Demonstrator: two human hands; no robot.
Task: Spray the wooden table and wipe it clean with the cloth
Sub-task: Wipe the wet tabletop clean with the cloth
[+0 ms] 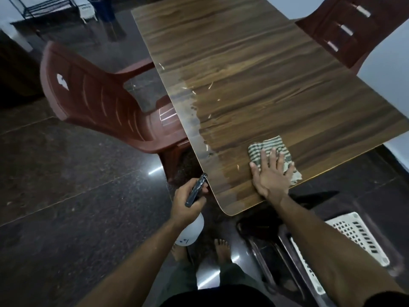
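The wooden table (254,74) stretches away from me, with a wet, shiny band along its left edge and near corner. A green-and-white striped cloth (273,147) lies near the table's front edge. My right hand (271,173) presses flat on the cloth with straight fingers. My left hand (188,201) grips the dark trigger head of a spray bottle (191,232) beside the table's near left corner, off the table. The bottle's white body hangs below my wrist.
A red-brown plastic chair (95,100) stands at the table's left side, another chair (347,29) at the far right. A white perforated basket (356,235) sits on a dark chair by my right arm. My bare feet (221,251) stand on the dark polished floor.
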